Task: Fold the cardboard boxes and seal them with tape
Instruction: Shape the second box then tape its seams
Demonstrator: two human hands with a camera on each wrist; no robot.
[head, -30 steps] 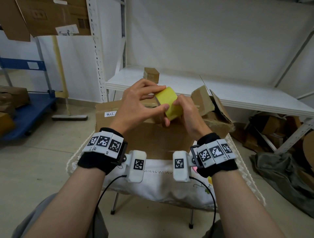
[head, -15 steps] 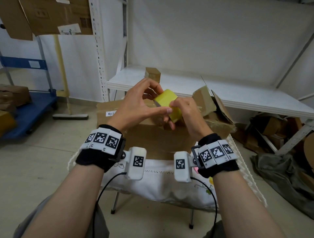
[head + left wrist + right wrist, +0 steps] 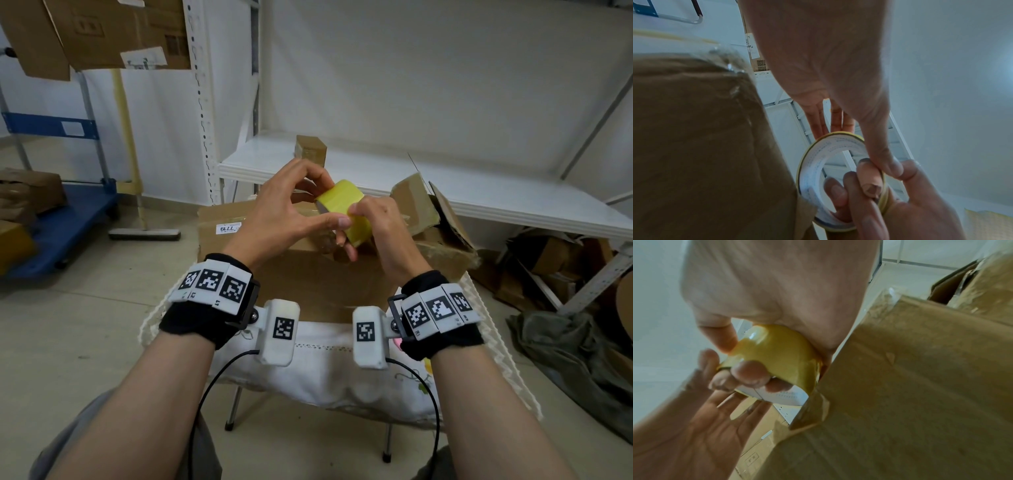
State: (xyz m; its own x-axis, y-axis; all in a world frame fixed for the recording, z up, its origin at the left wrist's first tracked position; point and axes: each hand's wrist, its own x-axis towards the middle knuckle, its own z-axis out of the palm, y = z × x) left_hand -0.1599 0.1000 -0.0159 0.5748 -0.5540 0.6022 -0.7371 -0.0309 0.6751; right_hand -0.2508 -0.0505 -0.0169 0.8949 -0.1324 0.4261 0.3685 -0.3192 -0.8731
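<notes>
A yellow tape roll [image 3: 339, 202] is held up between both hands above a large brown cardboard box [image 3: 308, 274]. My right hand [image 3: 380, 226] grips it with fingers through the white core [image 3: 813, 162] and thumb on the yellow outer face [image 3: 781, 350]. My left hand [image 3: 291, 212] holds the roll too: its thumb tip presses the rim beside the right thumb, its fingers lie behind the roll. The box [image 3: 910, 386] has glossy tape on its edges. Whether a free tape end is lifted is hidden.
The box stands on a small table with a white cloth [image 3: 325, 377]. A crumpled box [image 3: 442, 240] leans at its right. A small box [image 3: 310, 150] stands on the white shelf [image 3: 479, 192] behind. Blue cart [image 3: 68, 212] at left; cardboard scraps [image 3: 555, 260] and grey cloth [image 3: 565, 342] at right.
The roll has turned a little in my hands. My left fingers slid from its top face to behind it, and the left thumb moved along the rim to the right thumb.
</notes>
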